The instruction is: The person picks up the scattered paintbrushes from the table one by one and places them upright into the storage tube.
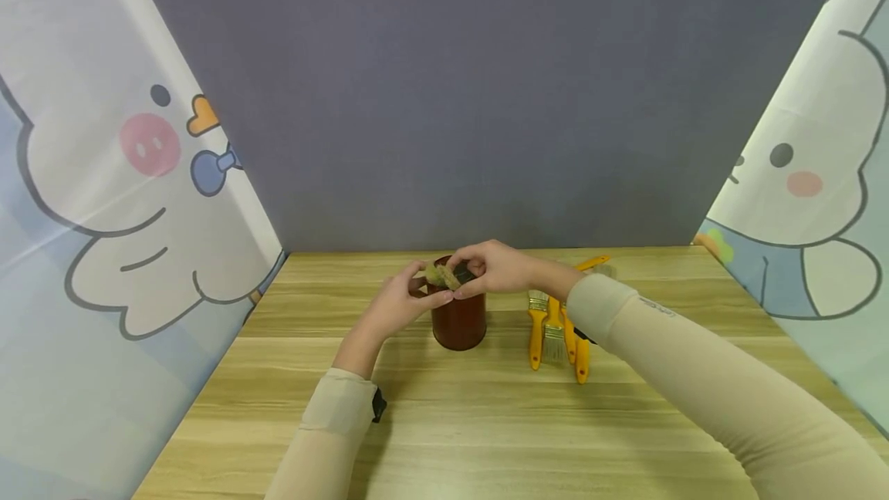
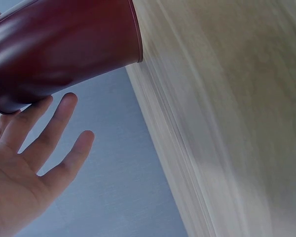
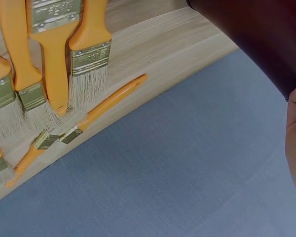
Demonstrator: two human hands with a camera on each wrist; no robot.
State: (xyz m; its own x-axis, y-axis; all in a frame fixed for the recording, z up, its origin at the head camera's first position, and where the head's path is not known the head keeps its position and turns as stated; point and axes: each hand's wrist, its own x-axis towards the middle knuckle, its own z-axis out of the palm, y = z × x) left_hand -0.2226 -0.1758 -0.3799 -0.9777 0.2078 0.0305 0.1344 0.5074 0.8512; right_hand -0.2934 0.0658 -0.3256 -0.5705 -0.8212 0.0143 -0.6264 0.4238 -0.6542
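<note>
cup (image 1: 458,319): dark red-brown
brushes (image 1: 556,330): yellow-orange handles, pale bristles
table (image 1: 486,423): light wood grain
backdrop (image 1: 472,99): grey-blue
sleeves (image 1: 694,361): beige

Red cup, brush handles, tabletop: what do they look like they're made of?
Red cup: glossy dark red, smooth wall with soft highlights in the left wrist view; likely plastic, glazed ceramic not excluded.
Brush handles: smooth yellow-orange, uniform colour; plastic or painted wood. Metal ferrules, pale bristles.
Tabletop: light wood grain in bands; looks like laminate or veneer, can't tell which.
</note>
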